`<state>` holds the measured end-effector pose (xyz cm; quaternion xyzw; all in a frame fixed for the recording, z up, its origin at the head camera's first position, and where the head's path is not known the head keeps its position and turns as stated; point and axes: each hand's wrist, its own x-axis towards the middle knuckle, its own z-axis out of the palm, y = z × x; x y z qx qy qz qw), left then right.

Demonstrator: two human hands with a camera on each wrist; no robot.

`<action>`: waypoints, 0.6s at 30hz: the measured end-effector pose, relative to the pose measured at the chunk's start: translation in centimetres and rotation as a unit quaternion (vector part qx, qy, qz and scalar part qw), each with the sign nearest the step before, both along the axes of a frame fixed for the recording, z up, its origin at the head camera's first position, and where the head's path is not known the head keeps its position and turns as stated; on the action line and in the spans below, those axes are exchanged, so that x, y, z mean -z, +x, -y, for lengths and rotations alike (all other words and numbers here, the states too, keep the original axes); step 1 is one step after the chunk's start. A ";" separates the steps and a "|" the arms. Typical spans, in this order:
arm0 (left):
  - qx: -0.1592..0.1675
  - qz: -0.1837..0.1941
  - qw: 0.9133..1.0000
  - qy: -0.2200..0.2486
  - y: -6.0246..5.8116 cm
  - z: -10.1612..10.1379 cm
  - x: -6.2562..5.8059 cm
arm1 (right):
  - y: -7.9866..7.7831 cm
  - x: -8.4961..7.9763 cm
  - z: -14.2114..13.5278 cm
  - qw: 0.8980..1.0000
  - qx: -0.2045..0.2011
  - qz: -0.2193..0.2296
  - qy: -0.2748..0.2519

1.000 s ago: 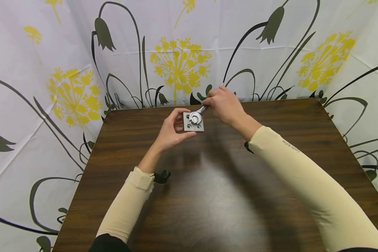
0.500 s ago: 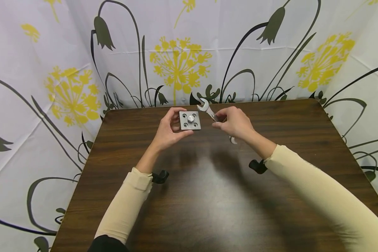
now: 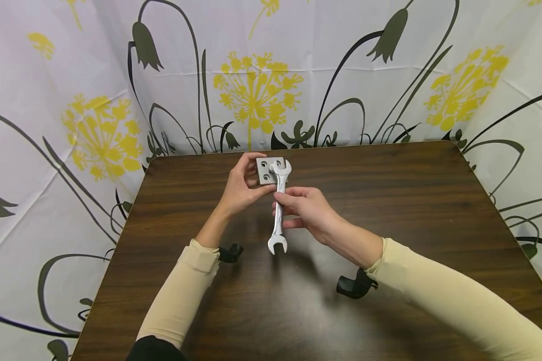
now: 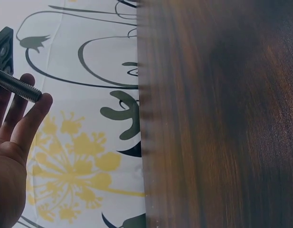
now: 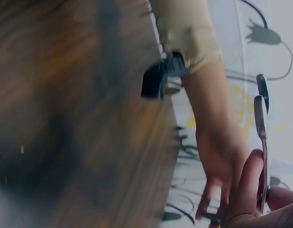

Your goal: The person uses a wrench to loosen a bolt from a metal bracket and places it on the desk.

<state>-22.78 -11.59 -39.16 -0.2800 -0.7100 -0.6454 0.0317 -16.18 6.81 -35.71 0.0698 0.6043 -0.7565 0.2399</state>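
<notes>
My left hand (image 3: 243, 188) grips a square metal plate (image 3: 264, 176) by its edges, with the thumb below and fingers at the far side. Holes show near the plate's corners, and a threaded bolt shank (image 4: 22, 89) sticks out of its underside in the left wrist view. A double open-ended wrench (image 3: 278, 215) is pinched at mid-handle by my right hand (image 3: 309, 210). Its upper end overlaps the plate in the head view and partly hides the bolt head (image 3: 272, 168). The lower end points toward me.
A dark wood-grain table (image 3: 198, 311) lies below both hands. Behind it hangs a white curtain (image 3: 325, 45) with yellow and grey-green flowers. Black wrist mounts (image 3: 354, 286) stick out under the forearms.
The wrench has come off the bolt head, swung round to the right, and returned over the plate with its handle pointing toward me. The left hand keeps the plate nearly still.
</notes>
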 end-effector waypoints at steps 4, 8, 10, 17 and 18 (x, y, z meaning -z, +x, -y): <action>-0.001 -0.001 1.000 0.000 0.0 0.0 0.0 | 0.6 0.3 1.2 0.999 0.007 0.011 -0.033; 0.003 -0.006 1.000 0.004 -0.1 0.0 0.1 | 0.9 0.5 2.1 0.998 0.012 0.009 -0.058; 0.006 -0.011 1.000 0.005 -0.1 0.0 0.1 | 0.8 0.6 2.5 0.998 0.020 0.005 -0.066; 0.003 -0.014 1.000 -0.001 -0.1 0.0 0.3 | 0.5 0.8 2.8 0.998 0.033 0.006 -0.055; 0.000 -0.013 1.000 -0.003 -0.1 0.0 0.3 | 0.5 0.8 2.7 0.998 0.031 0.007 -0.049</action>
